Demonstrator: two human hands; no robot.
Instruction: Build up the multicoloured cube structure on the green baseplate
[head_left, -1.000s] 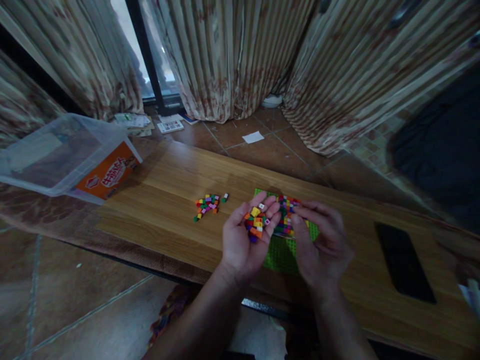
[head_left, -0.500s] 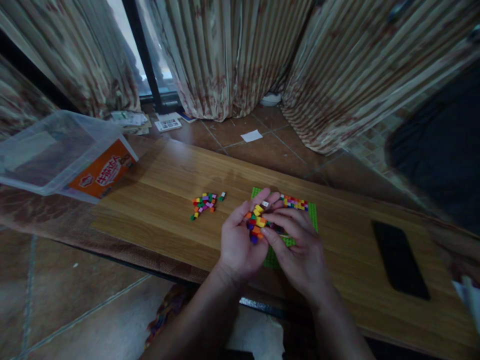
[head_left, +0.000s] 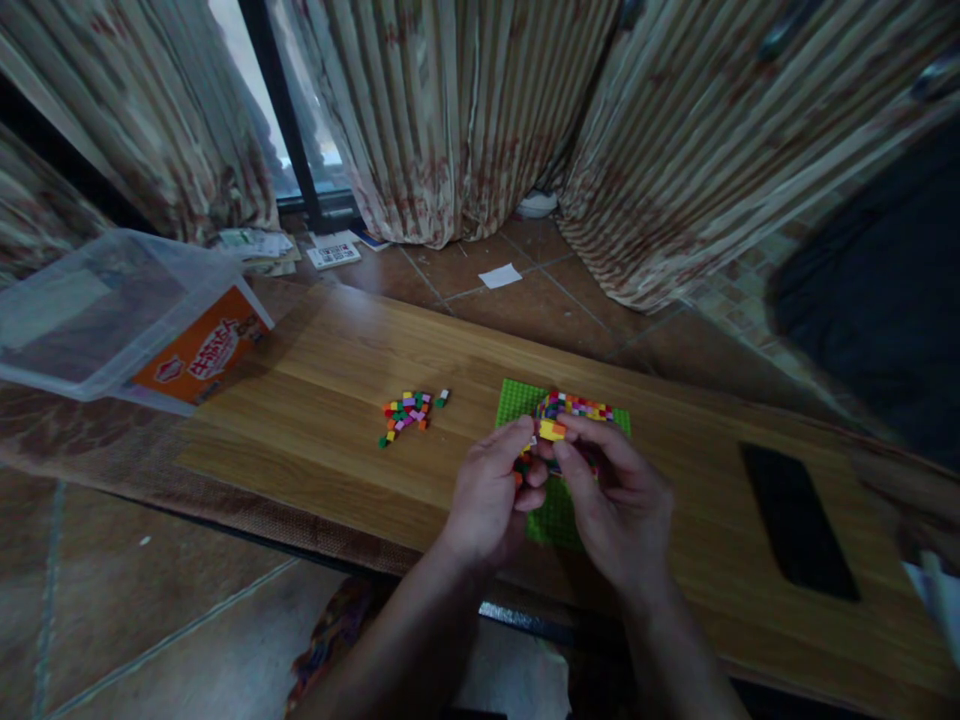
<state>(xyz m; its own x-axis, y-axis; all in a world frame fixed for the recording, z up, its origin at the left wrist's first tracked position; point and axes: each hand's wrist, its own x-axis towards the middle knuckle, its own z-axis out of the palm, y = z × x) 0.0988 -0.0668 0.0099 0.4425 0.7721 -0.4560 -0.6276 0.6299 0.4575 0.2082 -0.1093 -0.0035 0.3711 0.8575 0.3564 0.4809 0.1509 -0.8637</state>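
Note:
A green studded baseplate (head_left: 517, 402) lies on the wooden board, with rows of small coloured bricks (head_left: 581, 406) fixed along its far part. Both hands hover just above its near half. My left hand (head_left: 491, 492) is curled shut round a handful of small coloured bricks, only a few showing between the fingers. My right hand (head_left: 619, 505) meets it fingertip to fingertip, and a yellow-orange brick (head_left: 553, 430) is pinched between the two thumbs and forefingers. A loose pile of coloured bricks (head_left: 406, 412) lies on the board to the left.
The low wooden board (head_left: 315, 400) rests on a tiled floor. A clear plastic tub (head_left: 112, 310) with an orange label lies tipped at the far left. A black phone (head_left: 795, 520) lies on the board's right. Curtains, papers and a window stand behind.
My left hand has closed from an open palm showing bricks into a curled fist. My right hand picked a yellow-orange brick from it; both hands now pinch it over the baseplate.

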